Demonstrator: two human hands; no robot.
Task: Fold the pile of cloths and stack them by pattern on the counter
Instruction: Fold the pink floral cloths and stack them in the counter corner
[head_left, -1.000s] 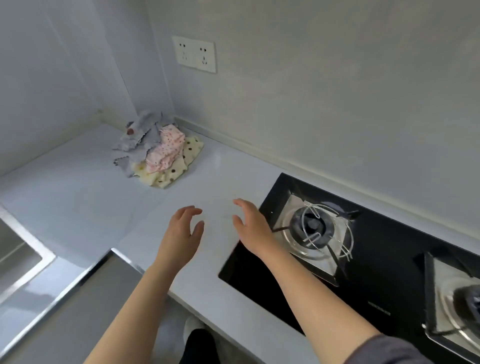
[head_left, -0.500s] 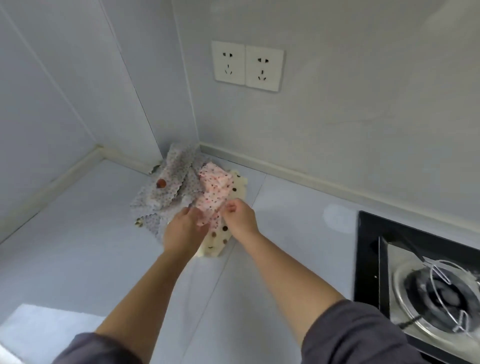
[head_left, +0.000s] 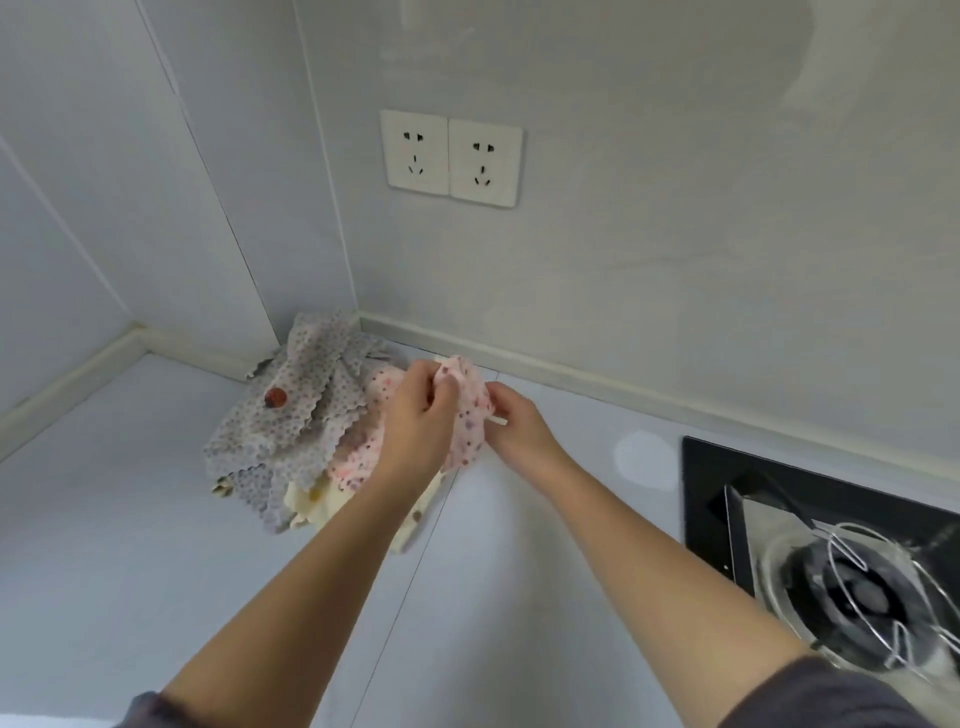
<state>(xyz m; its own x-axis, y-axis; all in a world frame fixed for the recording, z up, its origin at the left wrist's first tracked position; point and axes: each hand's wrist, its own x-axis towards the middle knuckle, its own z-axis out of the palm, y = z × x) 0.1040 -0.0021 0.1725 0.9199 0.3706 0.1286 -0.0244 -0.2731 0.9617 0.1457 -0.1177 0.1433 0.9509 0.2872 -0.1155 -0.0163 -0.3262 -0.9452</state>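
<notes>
Soft even daylight, wide-angle bowing, burner (head_left: 862, 597) perhaps motion-blurred.

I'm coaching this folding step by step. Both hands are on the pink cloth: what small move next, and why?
Probably lift the pink cloth clear and spread it on the counter in front: the left hand and right hand pinch it bunched, right above the pile.

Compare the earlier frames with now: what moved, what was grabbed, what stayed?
Both hands reached from the counter by the stove to the corner pile. The left hand and right hand now pinch the pink dotted cloth and lift part of it. The grey cloths and cream cloth stayed put.
</notes>
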